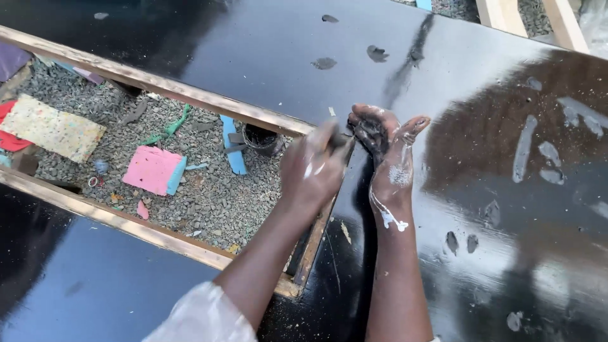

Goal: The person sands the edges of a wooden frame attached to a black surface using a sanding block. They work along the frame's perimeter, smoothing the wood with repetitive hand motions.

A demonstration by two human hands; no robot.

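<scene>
My left hand is closed, back up and smeared with white, and pinches a small dark tool whose kind I cannot tell. The tool's tip touches the palm of my right hand. That hand is held palm up with fingers spread, its palm coated in a black paste and its wrist streaked white. Both hands hover over a glossy black panel, right at the corner of its wood-framed opening.
Through the opening I see gravel strewn with a pink foam block, a speckled yellow sponge, a blue strip and a small dark tin. Grey filler patches dot the panel. Wooden beams lie at the top right.
</scene>
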